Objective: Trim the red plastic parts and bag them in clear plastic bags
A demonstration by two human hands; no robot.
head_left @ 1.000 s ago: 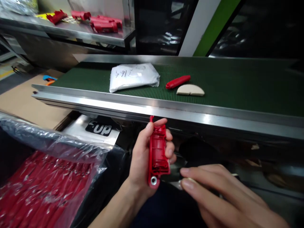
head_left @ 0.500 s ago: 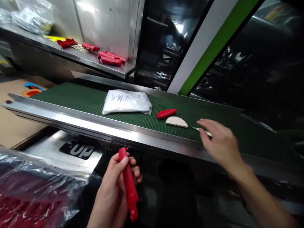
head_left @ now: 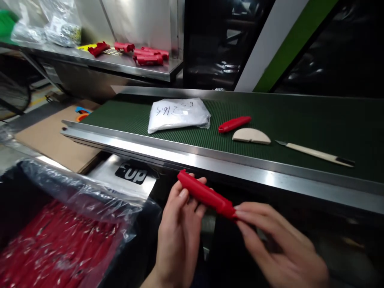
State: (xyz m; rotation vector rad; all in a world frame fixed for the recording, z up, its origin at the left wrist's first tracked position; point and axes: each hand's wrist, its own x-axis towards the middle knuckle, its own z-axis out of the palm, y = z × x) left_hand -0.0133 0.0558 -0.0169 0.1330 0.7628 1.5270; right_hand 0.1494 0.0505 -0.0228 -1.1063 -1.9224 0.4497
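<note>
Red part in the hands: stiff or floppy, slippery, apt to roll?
Probably stiff: the red part spans from left hand to right hand without visible sag. Possibly slippery, as its outer face looks smooth. It might rock if laid on that face, which looks rounded.

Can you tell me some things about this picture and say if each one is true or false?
1. The left hand and right hand both touch one long red plastic part. True.
2. The craft knife lies on the green conveyor belt. True.
3. The right hand holds the craft knife. False: it pinches one end of the long red plastic part.
4. The white plastic packet has handwriting on it. True.
5. Nothing lies between the white plastic packet and the craft knife. False: another red piece and a cream half-round block do.
</note>
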